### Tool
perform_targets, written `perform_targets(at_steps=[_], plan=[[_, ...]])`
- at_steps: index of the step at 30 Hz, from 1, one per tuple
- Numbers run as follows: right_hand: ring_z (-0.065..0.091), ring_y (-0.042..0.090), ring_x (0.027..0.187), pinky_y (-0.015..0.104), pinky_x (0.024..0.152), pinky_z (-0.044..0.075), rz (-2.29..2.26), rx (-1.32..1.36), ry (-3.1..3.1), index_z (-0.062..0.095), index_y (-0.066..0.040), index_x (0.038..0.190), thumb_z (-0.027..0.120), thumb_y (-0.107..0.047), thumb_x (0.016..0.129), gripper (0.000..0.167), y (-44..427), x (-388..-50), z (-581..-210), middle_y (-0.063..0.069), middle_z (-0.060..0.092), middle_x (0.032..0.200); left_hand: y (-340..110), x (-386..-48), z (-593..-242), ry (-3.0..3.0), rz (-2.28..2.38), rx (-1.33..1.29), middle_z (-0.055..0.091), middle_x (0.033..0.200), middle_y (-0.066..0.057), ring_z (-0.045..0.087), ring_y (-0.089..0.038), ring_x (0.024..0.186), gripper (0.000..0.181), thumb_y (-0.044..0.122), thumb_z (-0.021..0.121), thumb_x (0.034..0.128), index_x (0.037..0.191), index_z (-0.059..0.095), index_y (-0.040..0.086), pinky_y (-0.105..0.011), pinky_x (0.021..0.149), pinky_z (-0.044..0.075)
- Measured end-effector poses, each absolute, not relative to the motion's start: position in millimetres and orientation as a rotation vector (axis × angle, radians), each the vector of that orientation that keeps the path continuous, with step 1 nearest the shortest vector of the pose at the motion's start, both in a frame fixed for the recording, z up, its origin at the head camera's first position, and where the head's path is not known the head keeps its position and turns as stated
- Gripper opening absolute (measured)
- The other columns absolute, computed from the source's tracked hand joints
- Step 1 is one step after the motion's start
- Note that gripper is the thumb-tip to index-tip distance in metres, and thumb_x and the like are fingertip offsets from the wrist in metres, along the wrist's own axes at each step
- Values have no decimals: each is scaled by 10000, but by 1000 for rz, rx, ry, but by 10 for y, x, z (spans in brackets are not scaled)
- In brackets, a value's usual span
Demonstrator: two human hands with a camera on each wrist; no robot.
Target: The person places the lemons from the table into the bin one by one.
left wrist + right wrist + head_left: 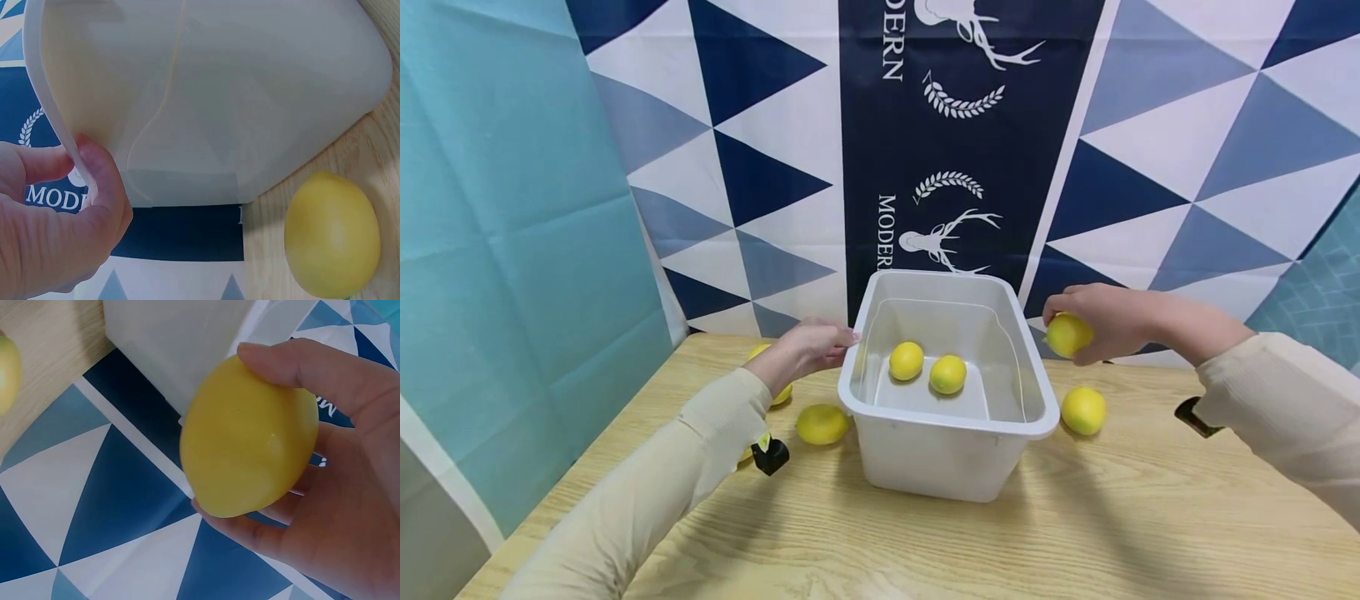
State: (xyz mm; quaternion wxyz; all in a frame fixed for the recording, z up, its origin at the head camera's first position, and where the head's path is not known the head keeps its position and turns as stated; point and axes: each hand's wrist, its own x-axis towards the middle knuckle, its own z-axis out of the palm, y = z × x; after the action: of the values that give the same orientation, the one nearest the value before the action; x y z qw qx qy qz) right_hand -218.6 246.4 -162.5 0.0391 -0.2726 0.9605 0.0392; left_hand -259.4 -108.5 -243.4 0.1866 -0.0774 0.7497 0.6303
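A white plastic bin (pixel 936 458) stands on the table with two lemons inside, one lemon (pixel 906 361) left of the other lemon (pixel 948 374). My left hand (pixel 811 346) pinches the bin's left rim between thumb and fingers, as the left wrist view also shows. Held in my right hand (pixel 1108 321) is a lemon (pixel 250 440), raised off the table just beyond the bin's right side. Thumb and fingers wrap round it in the right wrist view. Below that hand another lemon (pixel 1083 411) lies on the table, close to the bin.
Left of the bin lies a lemon (pixel 822 424), with more lemons partly hidden behind the left forearm. The wooden table (pixel 1075 533) ends at a patterned cloth (pixel 775 167) hung behind it. A teal cloth (pixel 520 233) hangs at the left.
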Motion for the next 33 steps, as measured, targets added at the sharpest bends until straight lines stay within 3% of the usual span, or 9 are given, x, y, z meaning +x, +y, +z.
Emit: perform_targets(at_steps=[7,15,26,33], plan=[[518,180,863,347,732,548,136,-806,2899,576,-77,1125,822,-129,694,499,2422,-2220,-1527,26,607,978,-1090,-2599,-2428,2121,1759,-186,559,1292,-142,571,-226,1098,377,129,579,952,1301,536,-4,-324,1052,486],[524,179,853,352,749,544,106,-788,2892,574,-75,1132,807,-173,729,475,2334,-2256,-1433,27,618,979,-1084,-2594,-2420,2106,1770,-226,566,1218,-124,570,-186,976,364,114,592,942,1286,555,4,-304,1023,503],[537,182,874,381,804,548,44,-880,2909,583,-81,1142,803,-143,741,462,2147,-2305,-1363,39,635,1013,-1091,-2570,-2426,2119,1757,-213,561,1280,-126,575,-232,1106,371,139,596,943,1290,554,15,-307,1039,493],[550,201,872,422,817,556,69,-893,2949,592,-91,1148,815,-167,746,466,2030,-2347,-1302,58,649,1021,-1085,-2577,-2423,2115,1771,-205,562,1242,-134,568,-212,1044,362,117,589,943,1280,550,-10,-326,1047,489]])
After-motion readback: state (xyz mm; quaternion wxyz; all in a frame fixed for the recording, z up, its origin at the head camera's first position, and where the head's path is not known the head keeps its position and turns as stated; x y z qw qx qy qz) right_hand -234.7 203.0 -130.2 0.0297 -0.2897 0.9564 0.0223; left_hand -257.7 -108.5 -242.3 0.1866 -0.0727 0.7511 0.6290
